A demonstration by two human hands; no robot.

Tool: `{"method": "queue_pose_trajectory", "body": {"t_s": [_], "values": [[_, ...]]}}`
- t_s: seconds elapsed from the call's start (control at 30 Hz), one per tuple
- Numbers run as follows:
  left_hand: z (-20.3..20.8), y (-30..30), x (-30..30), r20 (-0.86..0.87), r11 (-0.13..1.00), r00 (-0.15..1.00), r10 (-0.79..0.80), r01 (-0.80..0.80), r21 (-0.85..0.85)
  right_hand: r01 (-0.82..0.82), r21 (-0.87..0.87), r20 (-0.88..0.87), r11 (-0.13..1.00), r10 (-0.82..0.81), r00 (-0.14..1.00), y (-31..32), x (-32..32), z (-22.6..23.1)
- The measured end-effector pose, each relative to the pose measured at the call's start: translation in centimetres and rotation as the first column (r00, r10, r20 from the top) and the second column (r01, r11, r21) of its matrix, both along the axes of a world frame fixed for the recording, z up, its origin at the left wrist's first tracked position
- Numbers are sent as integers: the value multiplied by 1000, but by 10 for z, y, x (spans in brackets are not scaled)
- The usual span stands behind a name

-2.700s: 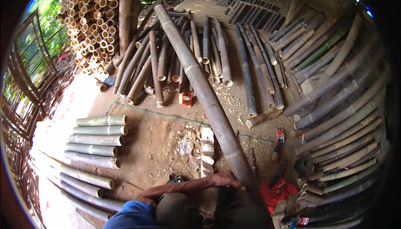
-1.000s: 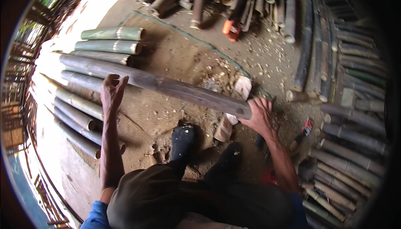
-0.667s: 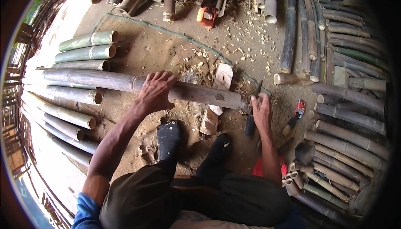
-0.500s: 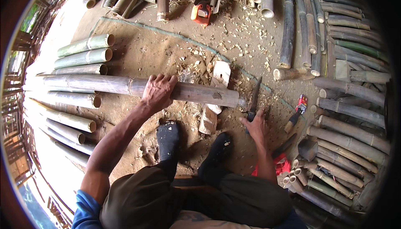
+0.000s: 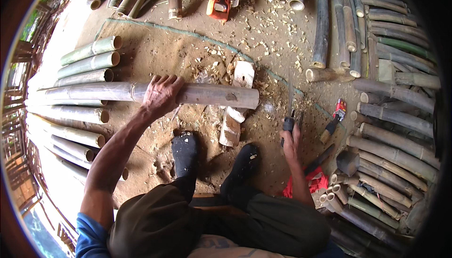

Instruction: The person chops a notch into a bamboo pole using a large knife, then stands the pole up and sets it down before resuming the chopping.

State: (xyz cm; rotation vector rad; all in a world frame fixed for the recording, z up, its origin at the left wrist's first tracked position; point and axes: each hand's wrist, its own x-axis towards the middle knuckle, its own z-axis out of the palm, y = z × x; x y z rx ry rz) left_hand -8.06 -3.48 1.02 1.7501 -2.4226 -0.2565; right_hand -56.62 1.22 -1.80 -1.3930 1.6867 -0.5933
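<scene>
A long grey-brown bamboo pole (image 5: 212,94) lies crosswise in front of me, its cut end to the right. My left hand (image 5: 162,93) is wrapped over it from above. Under the pole's right part sits a pale, chipped wooden block (image 5: 243,73), visible on both sides of it. Right of the pole's end, my right hand (image 5: 291,140) is closed around the black handle (image 5: 288,124) of a long blade. That thin blade (image 5: 291,91) points away from me and looks blurred; whether it is a knife or a saw I cannot tell.
Cut bamboo poles (image 5: 89,63) lie at left; more are stacked at right (image 5: 395,124) and stand at the far side. An orange-handled saw (image 5: 219,7) is at the back. Wood chips litter the ground. A red-and-black tool (image 5: 339,112) and red cloth (image 5: 318,182) lie right.
The bamboo pole and my left hand have shifted left. My right hand, loosely at the black handle before, now closes around it, and the blade has turned thin edge toward me.
</scene>
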Motion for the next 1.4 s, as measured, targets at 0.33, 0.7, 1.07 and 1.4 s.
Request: {"method": "queue_pose_trajectory", "body": {"t_s": [0.33,0.7,1.07,1.4], "values": [[3,-25,11,73,822,997,35,-70,565,-54,160,220,986,17,975,-32,40,31],[9,-21,14,-38,811,998,-54,66,582,-504,99,-94,858,512,854,-86,48,39],[-10,28,23,-29,992,999,21,-17,124,-530,-212,-240,821,482,842,-19,63,86],[-13,31,30,79,990,995,58,-47,-130,-604,-116,-447,788,502,740,-16,73,90]]}}
